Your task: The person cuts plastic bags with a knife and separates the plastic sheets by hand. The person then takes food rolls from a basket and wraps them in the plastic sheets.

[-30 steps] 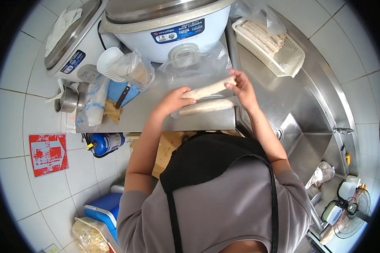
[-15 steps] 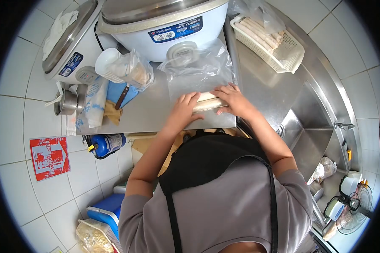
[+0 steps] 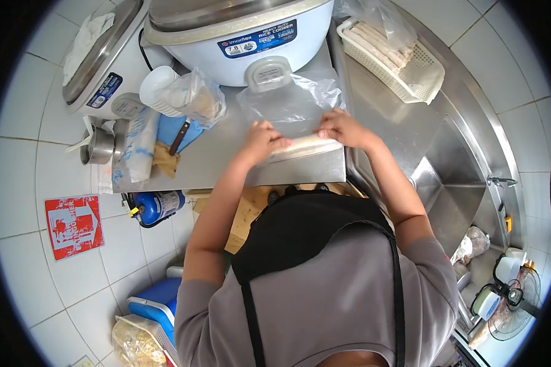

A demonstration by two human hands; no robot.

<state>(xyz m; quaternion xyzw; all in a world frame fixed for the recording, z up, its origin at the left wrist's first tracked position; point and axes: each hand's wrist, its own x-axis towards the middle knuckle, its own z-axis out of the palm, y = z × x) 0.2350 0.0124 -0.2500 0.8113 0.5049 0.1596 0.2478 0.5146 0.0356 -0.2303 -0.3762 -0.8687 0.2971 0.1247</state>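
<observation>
A long pale roll (image 3: pixel 309 148), with clear plastic around it, lies crosswise near the counter's front edge. My left hand (image 3: pixel 266 142) is at its left part, fingers curled and thumb against the roll. Over its right part, my right hand (image 3: pixel 343 129) has its fingers bent and its thumb pressing on the far side. Both hands grip the roll and its plastic; exactly where each fingertip meets the film is hard to make out. Beyond the hands, a clear plastic sheet (image 3: pixel 291 109) spreads flat toward the rice cooker.
A large rice cooker (image 3: pixel 239 58) stands behind the sheet. On the left are stacked cups (image 3: pixel 159 85), a brown-handled knife (image 3: pixel 179 138) on a blue cloth, and a metal pot (image 3: pixel 98 148). A white basket (image 3: pixel 423 72) with several pale rolls sits right, above the sink (image 3: pixel 450 177).
Both hands have shifted, the left one leftward, the right one slightly up and right. Their fingers went from lying flat over the roll to curled. More of the roll's middle shows.
</observation>
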